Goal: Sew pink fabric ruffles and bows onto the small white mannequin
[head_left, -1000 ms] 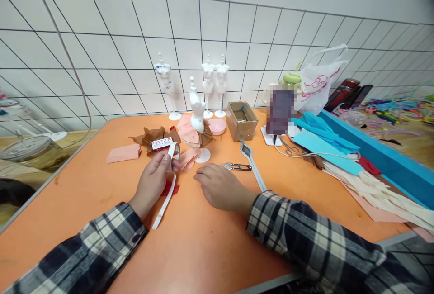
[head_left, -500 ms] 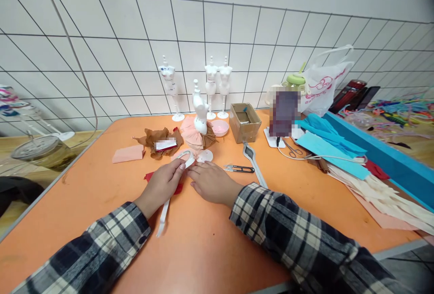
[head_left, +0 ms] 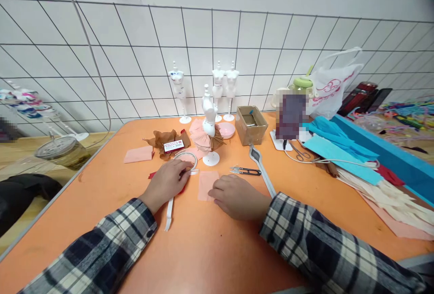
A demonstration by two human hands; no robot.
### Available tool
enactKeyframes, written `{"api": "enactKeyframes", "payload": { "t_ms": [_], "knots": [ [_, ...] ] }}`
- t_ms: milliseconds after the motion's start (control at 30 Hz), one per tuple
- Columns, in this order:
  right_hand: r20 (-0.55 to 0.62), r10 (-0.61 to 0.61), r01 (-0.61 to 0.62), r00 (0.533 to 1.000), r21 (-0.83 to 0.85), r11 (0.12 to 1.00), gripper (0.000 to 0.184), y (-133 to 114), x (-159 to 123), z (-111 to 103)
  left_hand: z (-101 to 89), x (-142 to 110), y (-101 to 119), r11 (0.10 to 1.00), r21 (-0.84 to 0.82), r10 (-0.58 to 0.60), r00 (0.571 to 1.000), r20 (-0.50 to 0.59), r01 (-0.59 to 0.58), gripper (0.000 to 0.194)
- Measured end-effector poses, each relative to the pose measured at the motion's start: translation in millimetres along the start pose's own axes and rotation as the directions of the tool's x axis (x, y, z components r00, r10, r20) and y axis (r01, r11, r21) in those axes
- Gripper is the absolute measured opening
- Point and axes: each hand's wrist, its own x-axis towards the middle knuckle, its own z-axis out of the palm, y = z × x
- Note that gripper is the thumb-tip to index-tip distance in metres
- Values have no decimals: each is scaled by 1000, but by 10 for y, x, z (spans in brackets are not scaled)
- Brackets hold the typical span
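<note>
My left hand (head_left: 167, 183) is closed, its fingers bent over the near edge of a roll of white tape (head_left: 195, 162). A loose strip of white tape (head_left: 168, 217) trails below that hand, and a bit of red material (head_left: 152, 175) shows from beneath it. Between my hands a small pink rectangular sheet (head_left: 205, 184) lies flat on the orange table (head_left: 203, 248). My right hand (head_left: 239, 196) rests palm down with its fingers slightly bent, the fingertips at the sheet's right edge. Just beyond stands a white mannequin (head_left: 209, 117) with a pink and brown skirt (head_left: 200, 136).
Thread snips (head_left: 249, 171) and a grey strap-like tool (head_left: 262, 172) lie near my right hand. Farther back are a cardboard box (head_left: 251, 126), a pink bowl (head_left: 226, 130), crumpled brown paper (head_left: 159, 140) and more mannequins (head_left: 217, 80). Blue sheets (head_left: 342, 158) are piled right.
My right hand has drawn back to the right, and the small pink sheet now shows between my hands. My left hand stays at the tape roll. The view has shifted slightly.
</note>
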Motion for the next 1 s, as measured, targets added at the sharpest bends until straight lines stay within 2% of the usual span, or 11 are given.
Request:
{"api": "enactKeyframes", "payload": {
  "t_ms": [167, 267, 333, 400, 467, 533, 567, 633, 700, 767, 1000],
  "knots": [
    [-32, 79, -73, 996, 149, 986, 32, -18, -134, -50, -18, 6, 66, 999, -21, -25, 999, -25, 24, 30],
    [-99, 95, -71, 991, 221, 973, 28, 38, -146, -62, -18, 8, 86, 999, -48, -5, 1000, 3, 6, 32],
    [-86, 63, -43, 994, 215, 976, 27, 93, -146, -56, -29, -8, 101, 997, -82, -2, 998, -56, -3, 31],
    [-50, 70, -60, 996, 180, 982, 25, 125, -146, -40, -65, -45, 140, 996, -85, 14, 986, -166, -28, 36],
    [-23, 126, -123, 992, 122, 985, 24, 118, -147, -21, -116, -100, 223, 995, -54, 71, 963, -262, -88, 43],
    [-10, 173, -172, 985, 63, 983, 23, 78, -148, -5, -151, -162, 357, 981, -38, 171, 939, -299, -191, 44],
    [-7, 188, -187, 982, 48, 981, 22, 54, -149, -1, -154, -191, 439, 964, -55, 236, 930, -281, -261, 37],
    [-10, 208, -207, 978, 52, 977, 22, 13, -151, -2, -123, -233, 607, 924, -122, 345, 927, -143, -363, 27],
    [-26, 233, -229, 972, 89, 969, 21, -4, -153, -11, -56, -251, 739, 931, -141, 340, 940, -1, -337, 20],
    [-53, 255, -247, 965, 122, 961, 19, 4, -155, -17, 16, -250, 801, 942, -141, 320, 943, 88, -306, 18],
    [-79, 211, -201, 974, 124, 972, 18, 71, -141, 114, 61, -256, 739, 953, -147, 285, 948, 144, -264, 20]
  ]
}}
